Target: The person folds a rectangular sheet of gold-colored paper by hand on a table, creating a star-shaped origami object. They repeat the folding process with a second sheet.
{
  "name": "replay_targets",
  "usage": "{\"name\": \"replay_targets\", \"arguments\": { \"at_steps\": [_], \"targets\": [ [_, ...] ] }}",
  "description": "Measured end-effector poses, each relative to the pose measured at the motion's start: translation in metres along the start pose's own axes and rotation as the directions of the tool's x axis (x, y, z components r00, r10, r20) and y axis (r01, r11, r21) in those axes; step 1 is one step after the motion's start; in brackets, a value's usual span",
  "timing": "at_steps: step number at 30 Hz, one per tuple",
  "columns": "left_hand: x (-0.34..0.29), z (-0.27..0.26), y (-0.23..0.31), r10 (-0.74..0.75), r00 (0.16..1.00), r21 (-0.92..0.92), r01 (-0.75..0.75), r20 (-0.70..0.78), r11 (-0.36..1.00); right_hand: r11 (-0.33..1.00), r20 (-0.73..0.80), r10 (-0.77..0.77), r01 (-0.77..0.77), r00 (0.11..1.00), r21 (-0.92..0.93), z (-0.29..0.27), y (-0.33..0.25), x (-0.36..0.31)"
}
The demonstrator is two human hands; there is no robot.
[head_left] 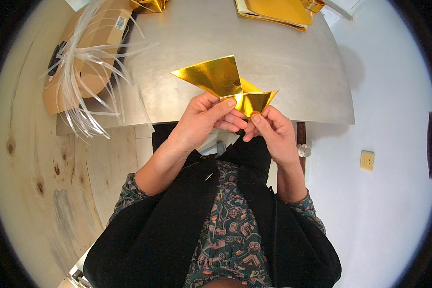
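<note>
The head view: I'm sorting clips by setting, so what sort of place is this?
Probably an indoor craft workspace, whether home or shop I can't tell: a folded gold piece being held, gold sheets on a grey table, and a wall outlet at right.

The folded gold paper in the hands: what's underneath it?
Curled fingers of the left hand and right hand show at the near edge of the gold paper; the grey table shows past its far edges. Its underside, and any fingertips against it, are covered.
</note>
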State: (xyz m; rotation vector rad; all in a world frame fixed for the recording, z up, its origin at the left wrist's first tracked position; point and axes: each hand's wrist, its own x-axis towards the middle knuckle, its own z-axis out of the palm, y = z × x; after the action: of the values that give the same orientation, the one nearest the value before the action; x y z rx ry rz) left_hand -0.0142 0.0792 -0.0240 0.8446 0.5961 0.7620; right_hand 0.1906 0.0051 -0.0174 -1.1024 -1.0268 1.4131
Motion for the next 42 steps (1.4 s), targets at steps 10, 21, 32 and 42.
{"name": "replay_targets", "arguments": {
  "at_steps": [10, 21, 32, 42],
  "targets": [
    [-0.002, 0.003, -0.004, 0.033, 0.999, 0.042, -0.033, 0.008, 0.999, 0.989, -0.101, -0.134, 0.126, 0.986, -0.078, -0.003, 0.003, 0.003],
    [-0.001, 0.004, 0.0, -0.063, 0.998, 0.061, 0.062, 0.013, 0.996, 0.994, -0.075, -0.069, 0.063, 0.995, -0.088, -0.011, 0.001, 0.0],
    [-0.002, 0.005, 0.006, -0.054, 0.998, 0.077, 0.054, -0.011, 0.996, 0.999, -0.068, -0.044, 0.043, 0.997, -0.013, -0.011, 0.002, -0.001],
    [-0.001, 0.002, 0.0, -0.061, 0.998, 0.087, 0.057, 0.036, 0.995, 0.995, -0.085, -0.09, 0.085, 0.992, -0.057, -0.013, 0.0, 0.002]
  ]
}}
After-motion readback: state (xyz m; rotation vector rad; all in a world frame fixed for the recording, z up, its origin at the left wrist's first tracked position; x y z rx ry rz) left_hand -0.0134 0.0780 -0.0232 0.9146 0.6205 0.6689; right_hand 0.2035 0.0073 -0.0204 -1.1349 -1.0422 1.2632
